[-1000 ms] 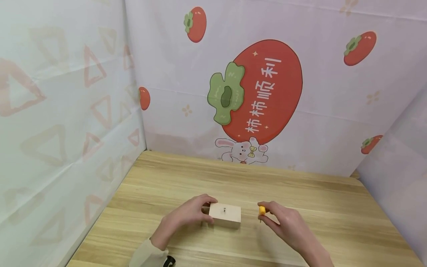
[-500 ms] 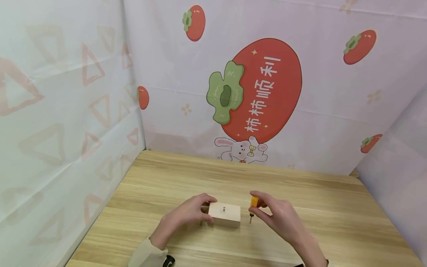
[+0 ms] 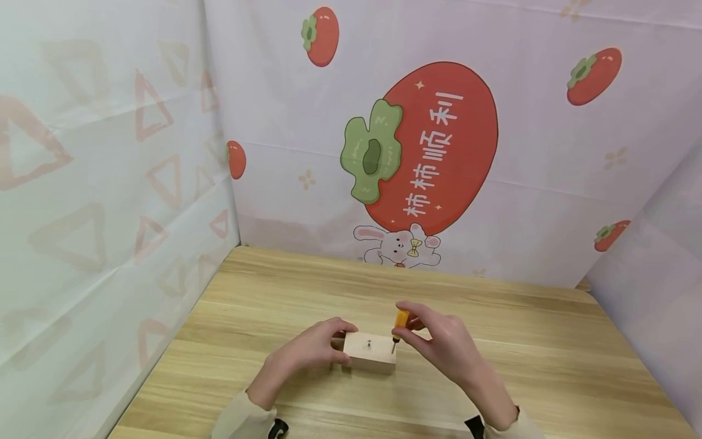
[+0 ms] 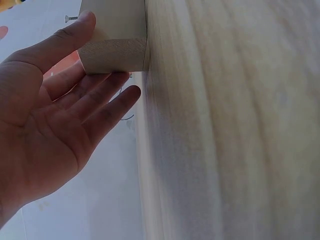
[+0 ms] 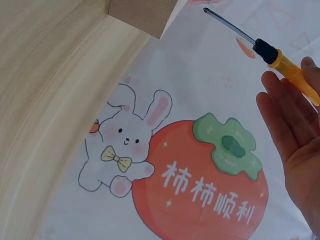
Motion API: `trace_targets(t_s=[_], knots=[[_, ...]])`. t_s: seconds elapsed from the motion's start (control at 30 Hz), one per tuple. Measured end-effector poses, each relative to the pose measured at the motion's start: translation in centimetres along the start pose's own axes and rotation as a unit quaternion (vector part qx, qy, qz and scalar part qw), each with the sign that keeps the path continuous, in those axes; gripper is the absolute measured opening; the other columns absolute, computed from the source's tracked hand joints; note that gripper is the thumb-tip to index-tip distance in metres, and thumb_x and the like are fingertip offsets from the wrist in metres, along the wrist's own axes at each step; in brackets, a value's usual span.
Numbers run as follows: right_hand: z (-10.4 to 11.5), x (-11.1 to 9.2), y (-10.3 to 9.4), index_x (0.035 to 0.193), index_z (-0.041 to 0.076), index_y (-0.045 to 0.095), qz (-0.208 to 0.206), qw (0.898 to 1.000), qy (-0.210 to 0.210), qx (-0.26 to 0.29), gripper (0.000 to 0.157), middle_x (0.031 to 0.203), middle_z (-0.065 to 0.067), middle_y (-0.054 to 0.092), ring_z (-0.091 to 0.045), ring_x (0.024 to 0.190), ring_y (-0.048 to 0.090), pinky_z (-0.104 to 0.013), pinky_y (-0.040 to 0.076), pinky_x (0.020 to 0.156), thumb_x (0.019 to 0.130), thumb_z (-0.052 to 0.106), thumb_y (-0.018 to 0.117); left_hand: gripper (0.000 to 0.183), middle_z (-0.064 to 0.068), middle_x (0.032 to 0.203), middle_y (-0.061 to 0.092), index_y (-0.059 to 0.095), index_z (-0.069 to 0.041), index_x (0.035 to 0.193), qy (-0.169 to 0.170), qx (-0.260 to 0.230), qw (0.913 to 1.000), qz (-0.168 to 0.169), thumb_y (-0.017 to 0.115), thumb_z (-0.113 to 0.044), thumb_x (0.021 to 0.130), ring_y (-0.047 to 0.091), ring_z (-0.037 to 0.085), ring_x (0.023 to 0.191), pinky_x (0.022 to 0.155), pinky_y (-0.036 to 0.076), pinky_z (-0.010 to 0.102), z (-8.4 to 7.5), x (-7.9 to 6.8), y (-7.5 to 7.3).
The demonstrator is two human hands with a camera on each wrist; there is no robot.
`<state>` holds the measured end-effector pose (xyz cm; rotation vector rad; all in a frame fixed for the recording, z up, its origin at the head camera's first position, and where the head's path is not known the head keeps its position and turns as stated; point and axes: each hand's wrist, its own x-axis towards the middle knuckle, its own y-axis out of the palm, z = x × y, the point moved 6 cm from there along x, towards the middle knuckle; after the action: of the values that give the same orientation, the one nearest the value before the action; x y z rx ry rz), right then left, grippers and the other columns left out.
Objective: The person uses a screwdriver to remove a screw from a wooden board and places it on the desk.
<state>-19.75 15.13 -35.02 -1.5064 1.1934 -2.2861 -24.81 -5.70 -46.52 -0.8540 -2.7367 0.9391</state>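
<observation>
A pale wooden block (image 3: 378, 358) lies on the table, with a small screw (image 4: 71, 19) standing up out of its top face. My left hand (image 3: 307, 350) grips the block's left end, thumb on the near side and fingers round the far side. In my right hand (image 3: 445, 344) the yellow handle of a screwdriver (image 3: 401, 319) is pinched between thumb and fingers. Its metal shaft points down, and the tip overlaps the block's right end in the head view. The right wrist view shows the shaft (image 5: 230, 26) and black collar in full, apart from the screw.
The wood-grain table (image 3: 493, 353) extends around the block. A white cloth printed with persimmons and a rabbit (image 3: 397, 247) hangs behind it. More cloth (image 3: 126, 244) walls off the left, and another hanging (image 3: 663, 274) closes the right.
My right hand has moved left to the block's right end, and the screwdriver has swung from lying toward the camera to pointing down. The left hand and block have stayed in place.
</observation>
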Motion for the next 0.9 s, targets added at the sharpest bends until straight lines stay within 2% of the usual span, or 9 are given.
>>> trace_targets(t_s=[0.37, 0.9], knots=[[0.4, 1.9, 1.1, 0.117, 0.006, 0.063, -0.007, 1.0, 0.0, 0.018, 0.052, 0.082, 0.004, 0.072, -0.007, 0.07, 0.07, -0.02, 0.057, 0.066, 0.071, 0.012, 0.087, 0.06, 0.005, 0.127, 0.063, 0.06, -0.008, 0.132, 0.003, -0.009, 0.9999, 0.006, 0.084, -0.022, 0.079, 0.06, 0.027, 0.122, 0.104, 0.047, 0.045, 0.1, 0.1, 0.0], [0.6, 2.6, 2.6, 0.117, 0.007, 0.063, 0.001, 1.0, -0.001, 0.019, 0.05, 0.086, 0.0, 0.072, -0.008, 0.068, 0.071, -0.014, 0.053, 0.058, 0.073, 0.01, 0.087, 0.058, 0.005, 0.127, 0.063, 0.061, -0.007, 0.13, 0.005, 0.0, 1.0, 0.003, 0.084, -0.023, 0.079, 0.06, 0.025, 0.122, 0.105, 0.046, 0.045, 0.0, 0.2, -0.1]])
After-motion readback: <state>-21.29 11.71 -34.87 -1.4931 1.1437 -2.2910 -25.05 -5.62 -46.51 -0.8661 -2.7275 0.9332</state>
